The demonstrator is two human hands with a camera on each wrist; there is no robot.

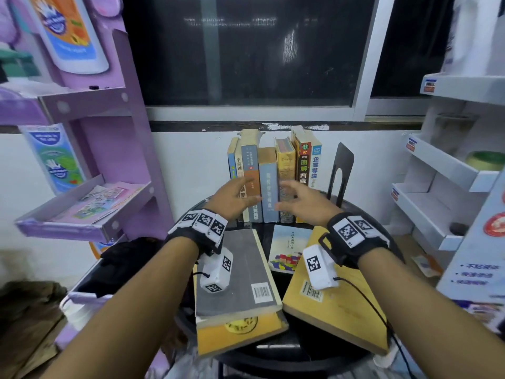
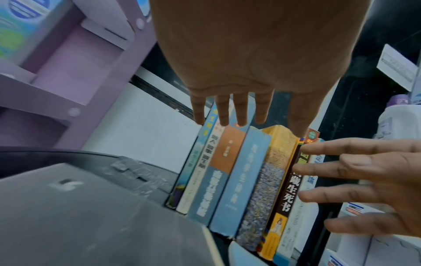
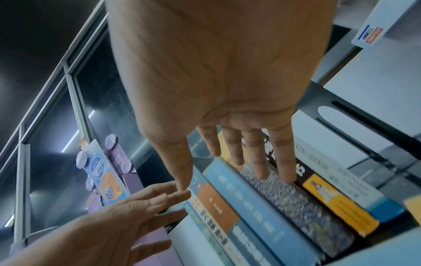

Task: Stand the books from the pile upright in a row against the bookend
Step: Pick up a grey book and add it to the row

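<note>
Several books stand upright in a row (image 1: pixel 273 181) at the back of the round black table (image 1: pixel 276 359), with the black metal bookend (image 1: pixel 340 173) just right of them. My left hand (image 1: pixel 235 196) and right hand (image 1: pixel 297 198) reach towards the spines with straight, spread fingers and hold nothing. In the right wrist view my right hand (image 3: pixel 239 162) has fingertips over the speckled spine (image 3: pixel 296 203). In the left wrist view the left hand (image 2: pixel 239 115) hovers by the blue and orange spines (image 2: pixel 227 162). In the pile, a grey book (image 1: pixel 235 269) lies on a yellow one (image 1: pixel 240 332).
An ochre book (image 1: pixel 336 310) and a small book with coloured blocks (image 1: pixel 288 250) lie flat on the table's near half. A purple shelf rack (image 1: pixel 90 187) stands close on the left, white shelves (image 1: pixel 442 187) on the right, a dark window (image 1: pixel 246 50) behind.
</note>
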